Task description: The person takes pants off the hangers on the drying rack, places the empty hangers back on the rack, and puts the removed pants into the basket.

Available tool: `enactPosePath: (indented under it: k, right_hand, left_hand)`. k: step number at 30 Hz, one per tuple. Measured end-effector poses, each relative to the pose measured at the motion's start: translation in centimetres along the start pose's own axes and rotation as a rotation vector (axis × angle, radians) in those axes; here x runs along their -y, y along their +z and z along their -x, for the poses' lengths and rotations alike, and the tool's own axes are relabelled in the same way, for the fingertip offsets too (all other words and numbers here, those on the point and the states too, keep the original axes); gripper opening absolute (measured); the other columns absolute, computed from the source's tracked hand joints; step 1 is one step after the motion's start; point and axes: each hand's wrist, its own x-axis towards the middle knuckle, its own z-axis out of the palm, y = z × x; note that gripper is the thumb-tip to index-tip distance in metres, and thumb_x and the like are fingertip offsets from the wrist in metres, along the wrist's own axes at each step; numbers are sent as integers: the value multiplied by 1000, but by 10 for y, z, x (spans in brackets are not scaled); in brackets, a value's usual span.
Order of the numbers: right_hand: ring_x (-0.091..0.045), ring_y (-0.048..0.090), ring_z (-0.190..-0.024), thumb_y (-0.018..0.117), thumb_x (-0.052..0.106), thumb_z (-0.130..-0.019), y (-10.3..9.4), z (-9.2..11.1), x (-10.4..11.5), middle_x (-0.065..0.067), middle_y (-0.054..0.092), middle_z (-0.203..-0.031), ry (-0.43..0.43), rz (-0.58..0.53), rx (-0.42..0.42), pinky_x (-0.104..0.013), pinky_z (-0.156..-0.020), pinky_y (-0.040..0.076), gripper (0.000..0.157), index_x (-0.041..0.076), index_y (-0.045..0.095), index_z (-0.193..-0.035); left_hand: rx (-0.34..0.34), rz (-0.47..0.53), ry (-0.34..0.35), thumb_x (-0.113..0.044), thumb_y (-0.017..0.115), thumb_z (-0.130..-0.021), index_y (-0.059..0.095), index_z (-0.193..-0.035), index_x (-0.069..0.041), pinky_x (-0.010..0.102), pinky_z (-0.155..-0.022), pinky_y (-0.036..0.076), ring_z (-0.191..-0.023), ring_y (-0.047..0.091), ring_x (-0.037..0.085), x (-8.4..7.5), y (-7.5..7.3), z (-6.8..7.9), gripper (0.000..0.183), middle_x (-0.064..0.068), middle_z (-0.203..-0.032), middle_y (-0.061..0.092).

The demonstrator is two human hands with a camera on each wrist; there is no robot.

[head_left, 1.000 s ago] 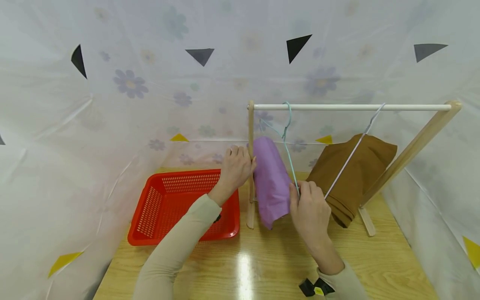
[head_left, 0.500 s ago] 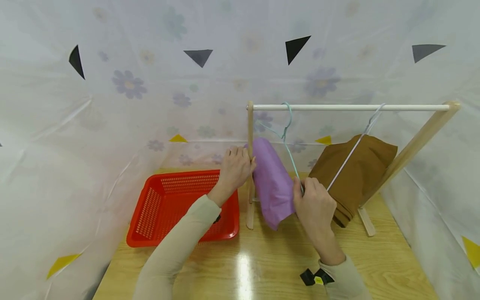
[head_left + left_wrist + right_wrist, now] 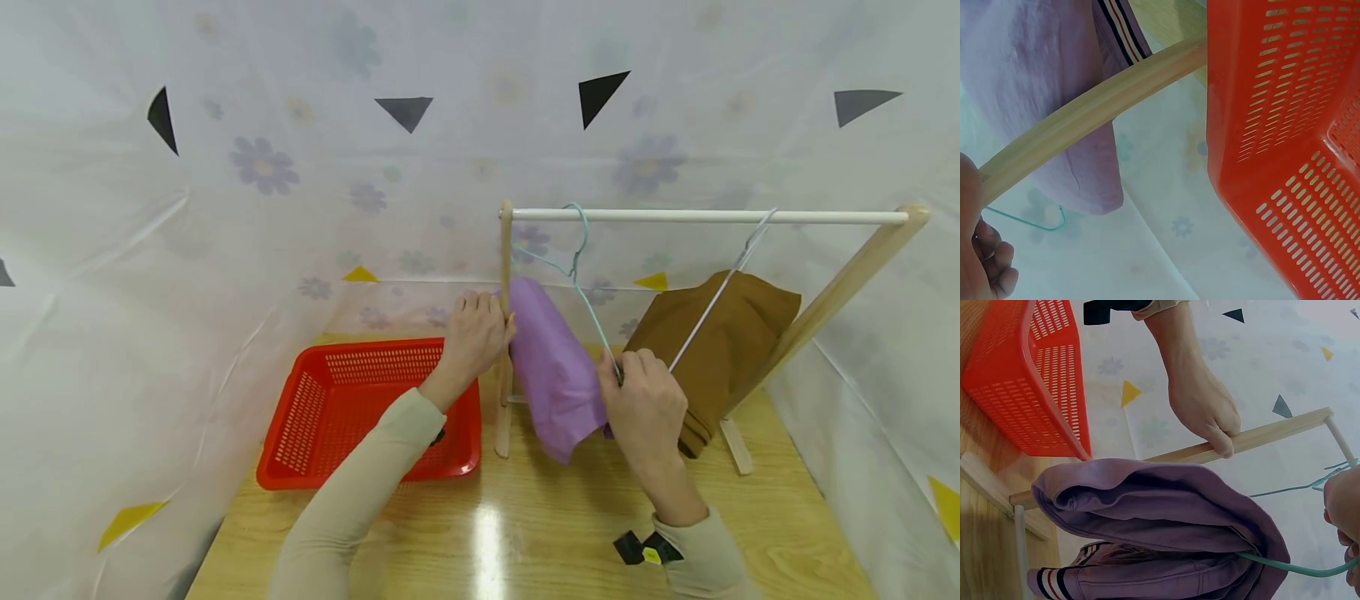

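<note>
The head view is bright and even, a white glare streaking the table (image 3: 555, 533); both wrist views are dimmer and seem slightly hazy, and the left one bows the post (image 3: 1088, 114).

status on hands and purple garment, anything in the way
Left hand grips rack's left post. Right hand grips mint hanger. Purple garment draped on hanger. Nothing visibly in the way.

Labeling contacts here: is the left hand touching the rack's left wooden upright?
Touching. The right wrist view shows the left hand gripping the wooden upright, its thumb laid across the wood.
</note>
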Motion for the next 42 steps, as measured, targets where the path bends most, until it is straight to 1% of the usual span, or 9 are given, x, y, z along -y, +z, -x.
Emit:
enactPosePath:
  k: [5,10,12,18,23,26,30,35,42]
  right_hand:
    - [-38,55,-57,66,15,-98,-2,-4,-4,-18,58,-67,-31,-25,-6,-48,-55,45,32,-5,63,-73]
    - [-38,55,-57,67,13,-98,-5,-7,-7,-19,58,-67,-50,-27,1,-49,-58,44,32,-6,64,-73]
    - [-39,56,-57,67,13,-98,-6,-8,-8,-19,59,-67,-50,-26,0,-49,-57,44,31,-6,64,-73]
    - [-40,57,-59,69,12,-96,-11,-12,-7,-20,59,-68,-25,-39,-12,-51,-59,46,29,-6,65,-74]
    - [-40,57,-60,68,11,-96,-14,-16,-8,-20,59,-68,-5,-68,-22,-52,-59,46,29,-7,65,-74]
    - [-39,57,-60,68,13,-97,-16,-18,-9,-19,59,-68,6,-80,-32,-52,-59,46,31,-7,65,-73]
    - [-38,56,-59,69,11,-96,-21,-21,-9,-19,59,-68,17,-96,-41,-51,-57,45,30,-7,66,-72]
    - [-33,52,-55,70,9,-93,-27,-23,-10,-17,58,-65,27,-115,-51,-46,-51,42,27,-7,67,-71]
    - [-33,53,-54,71,12,-94,-34,-21,-13,-17,59,-65,36,-116,-54,-43,-52,41,30,-7,68,-71]
  left_hand:
    - [0,2,-2,-38,56,-105,59,-80,-11,32,-72,46,-77,61,24,0,1,-1,37,3,-76,59]
    - [-14,-21,5,-39,56,-105,58,-79,-11,33,-72,47,-76,61,24,0,2,-1,38,3,-75,58]
    - [-17,-27,7,-39,56,-105,58,-79,-11,33,-71,47,-76,61,24,0,2,-2,38,3,-75,58]
    - [12,-30,10,-39,53,-107,58,-81,-11,34,-74,47,-78,62,25,0,1,-2,39,3,-76,59]
    - [12,-24,6,-40,53,-107,58,-82,-11,34,-74,46,-79,62,25,0,2,-2,38,3,-78,62]
    - [8,-18,7,-40,53,-107,57,-82,-11,34,-73,45,-78,61,24,0,3,-1,38,3,-78,61]
    - [21,-13,7,-40,52,-107,57,-82,-10,33,-72,44,-77,60,24,-1,3,-1,39,3,-78,61]
    - [44,-4,4,-41,51,-108,57,-83,-10,33,-72,44,-77,60,24,-1,3,0,40,4,-78,61]
    - [31,-17,3,-41,52,-108,57,-83,-10,33,-72,44,-76,59,24,0,3,0,40,3,-76,59]
